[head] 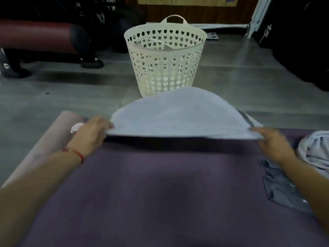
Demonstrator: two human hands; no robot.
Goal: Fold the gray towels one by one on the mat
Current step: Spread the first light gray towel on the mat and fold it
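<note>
While both hands hold the gray towel point(179, 116) off the far end of the purple mat point(160, 184), its long axis runs left to right between them. The left hand point(90, 132) pinches the left corner and the right hand point(272, 145) pinches the right corner, fingers curled on cloth. Its middle billows up, just in front of the white basket point(165, 59). Neither grip sits nearer, so the likely next move is laying it flat toward the person. More cloth point(316, 154) lies at the mat's right edge.

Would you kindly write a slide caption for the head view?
Both hands, left and right, hold a gray towel above the purple mat, before a white basket.
</note>
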